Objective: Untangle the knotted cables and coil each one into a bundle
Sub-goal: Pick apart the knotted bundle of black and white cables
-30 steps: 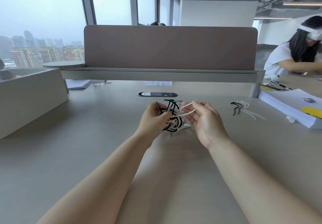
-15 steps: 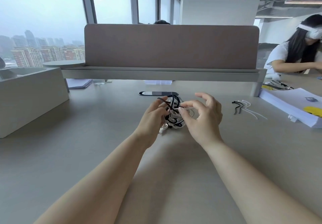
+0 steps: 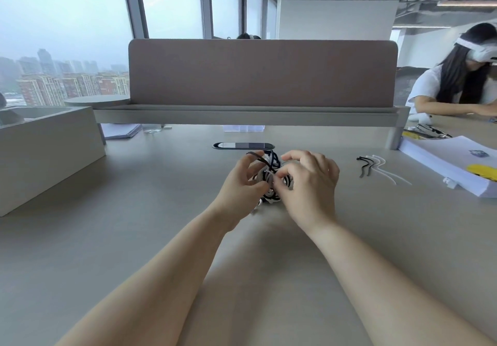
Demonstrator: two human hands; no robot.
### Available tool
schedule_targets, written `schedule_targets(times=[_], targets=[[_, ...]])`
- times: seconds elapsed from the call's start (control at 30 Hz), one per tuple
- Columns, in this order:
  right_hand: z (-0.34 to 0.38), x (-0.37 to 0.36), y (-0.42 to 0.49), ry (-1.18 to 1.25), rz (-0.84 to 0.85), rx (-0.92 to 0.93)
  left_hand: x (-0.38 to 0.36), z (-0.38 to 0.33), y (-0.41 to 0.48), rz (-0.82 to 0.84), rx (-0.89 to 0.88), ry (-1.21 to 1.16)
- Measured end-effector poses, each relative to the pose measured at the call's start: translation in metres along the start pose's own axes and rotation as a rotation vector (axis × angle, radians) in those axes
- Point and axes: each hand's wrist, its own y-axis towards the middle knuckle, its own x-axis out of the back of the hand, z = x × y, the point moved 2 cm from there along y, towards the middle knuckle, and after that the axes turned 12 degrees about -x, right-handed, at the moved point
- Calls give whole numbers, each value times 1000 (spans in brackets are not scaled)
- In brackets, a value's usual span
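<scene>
Both hands close together, left hand (image 3: 240,187) and right hand (image 3: 309,184) pinching rounded tangle of thin black-and-white cables (image 3: 271,160), matte desk (image 3: 134,238).

Hazy daylight from the windows (image 3: 172,1) at far left lit the desk (image 3: 134,238) evenly, shadows were faint, and wide-angle distortion bowed straight lines near the edges.

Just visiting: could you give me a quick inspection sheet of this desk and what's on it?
Surface: grey desk, cable port near the back.
Job's things: one black-and-white cable tangle, knotted, at mid-desk.
Clutter: loose cable ties, paper stack at right; box at left.
Grippers: left hand and right hand both pinch the tangle.
Cables: none coiled yet.
Surroundings: divider panel, windows, another person seated at right.
</scene>
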Motion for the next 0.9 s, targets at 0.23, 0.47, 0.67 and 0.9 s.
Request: schedule_targets(times=[0.23,0.47,0.67,0.9], targets=[[-33,7,11,201,48,-401,4,0,-1,-88,-98,301],[-24,4,10,487,228,-417,11,2,-1,-28,-12,309],[-20,4,10,739,261,-643,10,2,1,117,-62,417],[-17,15,12,644,112,-562,9,1,2,-52,11,260]])
